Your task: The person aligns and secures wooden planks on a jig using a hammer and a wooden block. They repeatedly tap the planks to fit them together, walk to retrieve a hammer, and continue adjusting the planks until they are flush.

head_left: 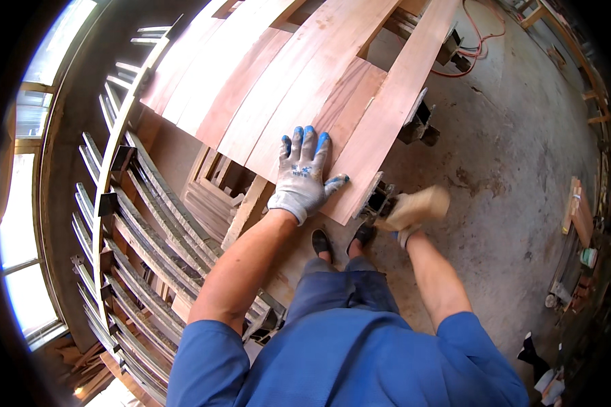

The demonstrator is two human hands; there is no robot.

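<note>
My left hand (304,173), in a grey work glove with blue fingertips, lies flat with its fingers spread at the near end of a row of pinkish wooden boards (278,102). Its thumb reaches onto the rightmost long board (387,129). Beyond the hand, a shorter board (349,102) with darker grain sits between longer ones. My right hand (406,235), also gloved, is closed on a pale wooden block (421,205), which is blurred by motion. Block and hand are just right of the boards' near corner, beside a metal clamp end (379,197). The block hides most of the right fingers.
More metal clamp parts (419,122) stick out along the boards' right edge. On the left stands a curved-looking rack of long metal bars (159,230). A red hose (478,51) lies on the concrete floor (495,149). Wood pieces (578,214) lie at far right.
</note>
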